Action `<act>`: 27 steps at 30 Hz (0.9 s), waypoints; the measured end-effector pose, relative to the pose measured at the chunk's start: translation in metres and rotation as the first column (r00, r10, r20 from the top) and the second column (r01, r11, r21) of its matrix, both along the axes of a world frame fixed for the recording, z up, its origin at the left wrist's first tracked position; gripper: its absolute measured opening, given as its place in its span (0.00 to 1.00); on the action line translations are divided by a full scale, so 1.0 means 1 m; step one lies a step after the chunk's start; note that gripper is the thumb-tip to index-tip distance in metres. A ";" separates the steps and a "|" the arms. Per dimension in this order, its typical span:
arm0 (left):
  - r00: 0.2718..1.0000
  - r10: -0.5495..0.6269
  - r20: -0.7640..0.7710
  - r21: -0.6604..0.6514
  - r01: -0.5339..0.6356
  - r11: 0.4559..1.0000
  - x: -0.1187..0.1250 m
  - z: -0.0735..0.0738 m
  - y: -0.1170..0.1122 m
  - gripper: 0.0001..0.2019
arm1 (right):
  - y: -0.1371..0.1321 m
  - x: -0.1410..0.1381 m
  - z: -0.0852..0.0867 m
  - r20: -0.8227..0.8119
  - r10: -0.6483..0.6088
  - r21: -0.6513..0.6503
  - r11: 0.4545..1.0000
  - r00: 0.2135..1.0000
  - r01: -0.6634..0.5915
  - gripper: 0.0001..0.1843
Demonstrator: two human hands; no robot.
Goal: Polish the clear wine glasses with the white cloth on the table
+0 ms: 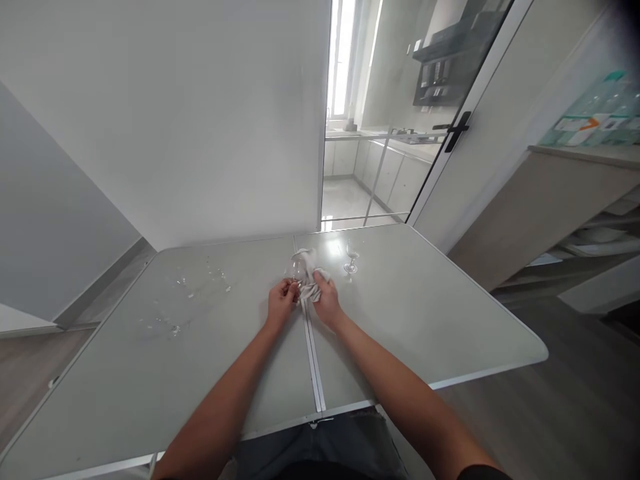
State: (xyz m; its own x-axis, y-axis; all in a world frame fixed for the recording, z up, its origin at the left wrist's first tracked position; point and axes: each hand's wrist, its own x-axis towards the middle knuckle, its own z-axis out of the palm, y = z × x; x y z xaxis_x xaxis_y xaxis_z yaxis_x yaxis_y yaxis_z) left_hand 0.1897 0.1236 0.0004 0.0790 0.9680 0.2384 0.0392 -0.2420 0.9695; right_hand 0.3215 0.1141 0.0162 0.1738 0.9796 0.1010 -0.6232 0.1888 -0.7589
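Near the seam of the table, my left hand (283, 299) is closed on a clear stemmed glass (296, 269), gripping it low down. My right hand (327, 301) clutches a whitish cloth (311, 291), which is bunched against the right side of the glass's bowl. Part of the cloth also shows behind the glass. A second stemmed glass (351, 257) stands upright on the table, a little beyond and to the right of my right hand.
Several clear glasses (176, 327) lie or stand on the left half of the pale folding table (410, 313); their outlines are faint. A wall (225, 133) borders the far edge. To the right are a glass door with a black handle (455, 130) and a shelf holding bottles (595, 120).
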 end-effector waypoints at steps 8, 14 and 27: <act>0.973 0.087 -0.215 0.147 -0.055 0.988 -0.007 -0.005 0.006 0.13 | -0.008 0.003 -0.005 0.586 0.068 0.189 0.958 0.807 -0.218 0.18; 0.982 0.088 -0.166 0.157 -0.062 0.986 -0.011 0.003 0.000 0.09 | -0.005 0.000 -0.015 0.626 0.023 0.204 0.960 0.779 -0.192 0.07; 0.964 0.226 -0.140 0.231 -0.190 0.954 -0.007 0.001 -0.002 0.10 | 0.015 0.014 -0.027 0.627 -0.026 0.074 0.997 0.778 -0.027 0.10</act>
